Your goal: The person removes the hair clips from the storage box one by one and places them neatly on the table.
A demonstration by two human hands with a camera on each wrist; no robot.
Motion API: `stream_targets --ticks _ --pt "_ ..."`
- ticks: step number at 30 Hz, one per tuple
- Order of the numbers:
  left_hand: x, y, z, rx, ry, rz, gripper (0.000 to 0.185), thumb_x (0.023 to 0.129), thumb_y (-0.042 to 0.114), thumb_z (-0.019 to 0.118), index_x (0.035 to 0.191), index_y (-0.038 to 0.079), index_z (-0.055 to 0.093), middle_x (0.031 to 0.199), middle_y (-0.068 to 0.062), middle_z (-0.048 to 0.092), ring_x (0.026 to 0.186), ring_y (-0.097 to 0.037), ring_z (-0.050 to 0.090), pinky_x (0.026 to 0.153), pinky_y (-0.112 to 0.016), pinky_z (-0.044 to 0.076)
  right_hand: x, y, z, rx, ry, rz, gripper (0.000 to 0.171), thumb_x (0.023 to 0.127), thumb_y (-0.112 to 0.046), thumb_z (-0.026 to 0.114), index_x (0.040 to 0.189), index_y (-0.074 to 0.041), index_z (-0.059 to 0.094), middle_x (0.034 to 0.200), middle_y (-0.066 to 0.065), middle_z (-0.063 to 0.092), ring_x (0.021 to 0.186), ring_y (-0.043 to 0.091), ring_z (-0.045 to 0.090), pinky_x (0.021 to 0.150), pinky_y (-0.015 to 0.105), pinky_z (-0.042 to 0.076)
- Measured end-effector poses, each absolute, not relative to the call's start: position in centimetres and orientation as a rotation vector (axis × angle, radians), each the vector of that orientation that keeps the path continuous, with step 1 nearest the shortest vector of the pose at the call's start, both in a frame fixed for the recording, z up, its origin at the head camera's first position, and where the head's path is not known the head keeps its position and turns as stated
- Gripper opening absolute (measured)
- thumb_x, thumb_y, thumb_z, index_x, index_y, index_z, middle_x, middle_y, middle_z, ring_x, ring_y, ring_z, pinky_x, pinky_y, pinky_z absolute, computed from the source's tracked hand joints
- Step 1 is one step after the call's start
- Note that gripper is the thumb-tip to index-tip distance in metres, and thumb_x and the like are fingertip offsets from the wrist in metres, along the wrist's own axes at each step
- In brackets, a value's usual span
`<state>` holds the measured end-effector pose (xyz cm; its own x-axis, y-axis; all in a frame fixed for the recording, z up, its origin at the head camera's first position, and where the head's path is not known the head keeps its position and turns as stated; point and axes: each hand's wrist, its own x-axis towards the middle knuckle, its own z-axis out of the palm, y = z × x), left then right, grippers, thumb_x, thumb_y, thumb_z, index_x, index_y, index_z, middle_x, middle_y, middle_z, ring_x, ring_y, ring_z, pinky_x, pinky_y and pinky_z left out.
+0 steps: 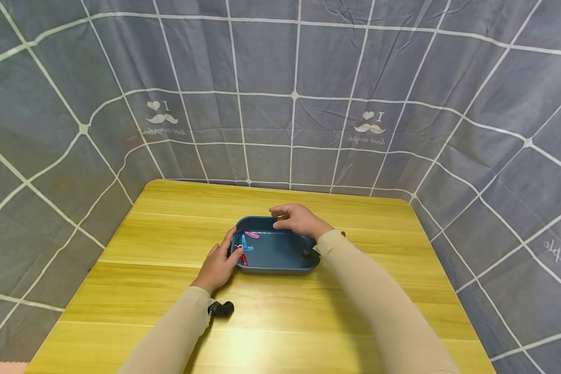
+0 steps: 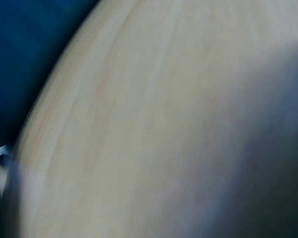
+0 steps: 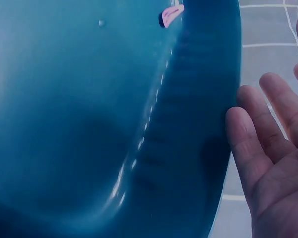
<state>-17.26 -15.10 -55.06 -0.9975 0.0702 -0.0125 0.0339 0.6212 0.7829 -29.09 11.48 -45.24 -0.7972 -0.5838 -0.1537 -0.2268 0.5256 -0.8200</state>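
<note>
A shallow blue tray (image 1: 280, 266) sits mid-table. Inside, along its left end, lie a pink hair clip (image 1: 251, 235), a blue clip (image 1: 246, 245) and a red clip (image 1: 243, 258). My left hand (image 1: 231, 248) grips the tray's left rim, fingers over the edge and thumb beside the red clip. Over the far rim hovers my right hand (image 1: 280, 218). The right wrist view shows its fingers (image 3: 260, 144) straight and spread just outside the tray wall (image 3: 188, 148), with the pink clip (image 3: 171, 15) on the tray floor. The left wrist view is blurred, showing only wood and a tray corner (image 2: 20, 44).
The yellow wooden table (image 1: 168, 228) is enclosed on three sides by a grey grid-patterned cloth (image 1: 280, 104). A small black wrist camera (image 1: 222, 308) hangs under my left sleeve.
</note>
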Motion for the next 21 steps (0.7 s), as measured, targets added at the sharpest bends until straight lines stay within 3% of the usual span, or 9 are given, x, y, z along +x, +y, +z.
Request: stream_targets --ticks 7,21 --pt "-17.2 -15.1 -54.9 0.072 2.795 1.325 0.068 0.111 0.045 0.048 0.170 0.038 0.015 0.164 -0.018 0.044 0.155 -0.051 0.032 0.131 -0.066 0.012 -29.2 9.4 -45.7 -0.737 2.332 -1.094 0.053 0.101 -0.012 0.071 0.152 -0.006 0.057 0.148 0.017 0.064 0.134 0.034 0.064 0.112 0.046 0.054" --pt "-17.2 -15.2 -55.2 0.057 2.792 1.308 0.068 0.110 0.051 0.047 0.169 0.041 0.014 0.164 -0.018 0.045 0.156 -0.056 0.025 0.126 -0.074 0.018 -29.4 5.9 -47.1 -0.814 2.400 -0.828 0.048 0.099 -0.016 0.075 0.146 -0.013 0.065 0.139 0.011 0.071 0.131 0.027 0.066 0.106 0.040 0.058"
